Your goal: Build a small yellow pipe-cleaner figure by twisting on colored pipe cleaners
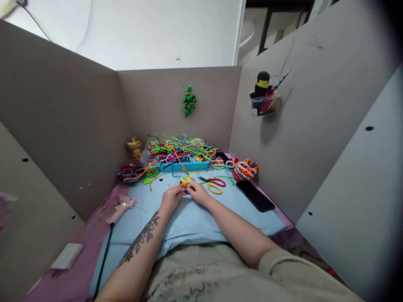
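Observation:
Between my two hands is a small yellow and purple yarn piece (186,181), with an orange strand rising from it toward the pile behind. My left hand (172,197) pinches its lower left side. On the right side, the fingers of my right hand (197,193) are closed on the same piece. Both hands rest low over the light blue cloth (151,226). Just right of my right hand lie scissors (215,183) with one red and one yellow handle loop. My fingers partly cover the yarn piece, so its full shape is hidden.
A blue tray (185,167) heaped with colourful yarn strands (182,147) stands behind. A pink glue gun (121,209) with a black cord lies left. A black phone (255,196) and an orange-white yarn figure (244,170) sit right. Grey partitions (176,109) enclose three sides.

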The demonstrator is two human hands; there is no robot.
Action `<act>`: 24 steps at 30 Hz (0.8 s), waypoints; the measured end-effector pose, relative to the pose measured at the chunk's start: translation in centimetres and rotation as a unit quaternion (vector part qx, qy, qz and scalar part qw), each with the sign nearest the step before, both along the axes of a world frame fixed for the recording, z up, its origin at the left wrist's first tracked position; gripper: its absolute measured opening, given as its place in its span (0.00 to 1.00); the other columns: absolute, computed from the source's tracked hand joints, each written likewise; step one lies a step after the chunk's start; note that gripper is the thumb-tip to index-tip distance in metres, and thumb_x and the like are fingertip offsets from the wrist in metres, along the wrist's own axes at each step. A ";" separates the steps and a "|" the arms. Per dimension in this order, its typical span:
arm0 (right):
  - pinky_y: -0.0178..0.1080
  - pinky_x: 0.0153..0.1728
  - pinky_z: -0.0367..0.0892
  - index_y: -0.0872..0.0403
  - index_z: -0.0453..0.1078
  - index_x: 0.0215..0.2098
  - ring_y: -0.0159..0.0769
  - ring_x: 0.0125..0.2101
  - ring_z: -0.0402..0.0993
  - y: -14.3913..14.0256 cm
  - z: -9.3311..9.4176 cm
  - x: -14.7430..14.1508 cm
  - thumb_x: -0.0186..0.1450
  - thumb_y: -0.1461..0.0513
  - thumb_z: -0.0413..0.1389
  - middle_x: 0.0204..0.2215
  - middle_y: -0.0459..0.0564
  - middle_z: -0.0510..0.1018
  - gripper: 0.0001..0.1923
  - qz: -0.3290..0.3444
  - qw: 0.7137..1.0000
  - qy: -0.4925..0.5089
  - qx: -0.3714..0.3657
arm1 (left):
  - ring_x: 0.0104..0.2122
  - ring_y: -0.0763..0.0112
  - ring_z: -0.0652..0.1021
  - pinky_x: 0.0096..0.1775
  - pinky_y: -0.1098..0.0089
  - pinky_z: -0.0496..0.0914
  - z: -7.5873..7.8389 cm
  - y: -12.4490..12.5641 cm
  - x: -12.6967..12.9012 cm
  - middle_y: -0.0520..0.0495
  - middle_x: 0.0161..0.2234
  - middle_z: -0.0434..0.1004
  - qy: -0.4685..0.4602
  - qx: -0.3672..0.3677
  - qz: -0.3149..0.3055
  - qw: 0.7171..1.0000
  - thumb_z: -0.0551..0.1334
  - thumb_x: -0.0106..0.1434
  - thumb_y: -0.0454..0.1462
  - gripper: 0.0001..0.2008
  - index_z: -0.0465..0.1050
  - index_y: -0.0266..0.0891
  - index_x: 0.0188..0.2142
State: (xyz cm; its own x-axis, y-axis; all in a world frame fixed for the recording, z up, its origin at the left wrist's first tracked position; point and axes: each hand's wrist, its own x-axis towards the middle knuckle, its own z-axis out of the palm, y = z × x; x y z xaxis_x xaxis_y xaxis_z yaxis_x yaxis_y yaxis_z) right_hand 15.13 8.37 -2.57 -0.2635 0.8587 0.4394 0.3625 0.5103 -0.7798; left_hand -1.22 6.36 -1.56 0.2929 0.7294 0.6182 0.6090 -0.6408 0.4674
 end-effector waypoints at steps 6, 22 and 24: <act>0.33 0.29 0.58 0.55 0.65 0.24 0.31 0.26 0.64 -0.1 0.2 0.0 0.59 0.62 0.48 0.22 0.44 0.68 0.08 0.004 1.000 0.008 0.002 | 0.33 0.69 0.77 0.38 0.69 0.70 0.0 0.1 0.0 0.48 0.32 0.79 -0.010 -0.014 0.006 1.000 0.62 0.55 0.34 0.05 0.76 0.41 0.32; 0.32 0.28 0.58 0.55 0.66 0.25 0.31 0.25 0.63 -0.6 0.8 0.1 0.59 0.62 0.49 0.22 0.44 0.69 0.08 -0.013 1.000 0.013 0.001 | 0.27 0.71 0.74 0.32 0.72 0.67 0.0 0.2 0.0 0.49 0.28 0.77 -0.009 -0.052 0.053 0.997 0.62 0.54 0.38 0.06 0.76 0.40 0.30; 0.32 0.28 0.58 0.55 0.66 0.25 0.31 0.25 0.64 -0.5 0.8 0.1 0.59 0.62 0.49 0.22 0.44 0.69 0.08 -0.012 1.000 0.015 0.003 | 0.27 0.71 0.74 0.32 0.72 0.66 0.1 0.1 0.1 0.49 0.27 0.77 -0.009 -0.053 0.053 0.997 0.62 0.54 0.37 0.05 0.75 0.39 0.30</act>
State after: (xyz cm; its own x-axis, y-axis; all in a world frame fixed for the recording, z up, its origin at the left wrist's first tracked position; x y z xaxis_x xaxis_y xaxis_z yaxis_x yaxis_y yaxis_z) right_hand 15.26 7.85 -1.75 -0.2299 0.8620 0.4519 0.3521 0.5065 -0.7871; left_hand -1.13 6.50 -1.50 0.2006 0.8171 0.5404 0.6609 -0.5201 0.5410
